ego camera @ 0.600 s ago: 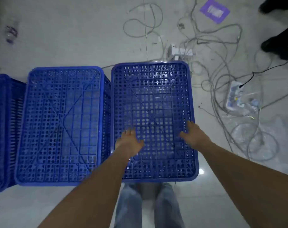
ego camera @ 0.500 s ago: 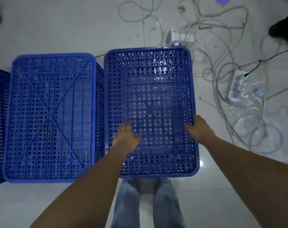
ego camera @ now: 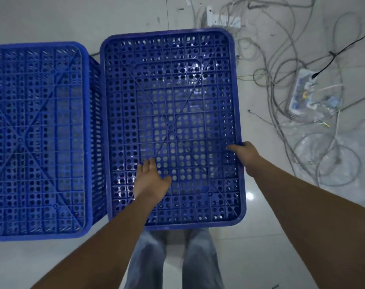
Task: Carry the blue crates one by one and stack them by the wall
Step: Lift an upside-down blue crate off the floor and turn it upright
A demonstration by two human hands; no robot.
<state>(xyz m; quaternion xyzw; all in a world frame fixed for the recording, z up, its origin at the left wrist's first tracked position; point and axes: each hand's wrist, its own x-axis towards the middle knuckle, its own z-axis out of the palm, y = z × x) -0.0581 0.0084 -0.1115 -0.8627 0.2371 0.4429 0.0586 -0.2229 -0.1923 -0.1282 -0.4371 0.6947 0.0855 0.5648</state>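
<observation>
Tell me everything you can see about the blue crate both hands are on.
The blue crate looks like moulded plastic, rectangular with rounded corners, its perforated face a grid of round holes crossed by diagonal ribs. It lies flat in front of the person's legs, close beside a second blue crate. The right hand grips its right rim; the left hand lies open over the perforated face.

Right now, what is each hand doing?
Left hand: open, fingers straight over the right-hand blue crate; contact cannot be told.
Right hand: gripping that crate's right edge.
</observation>
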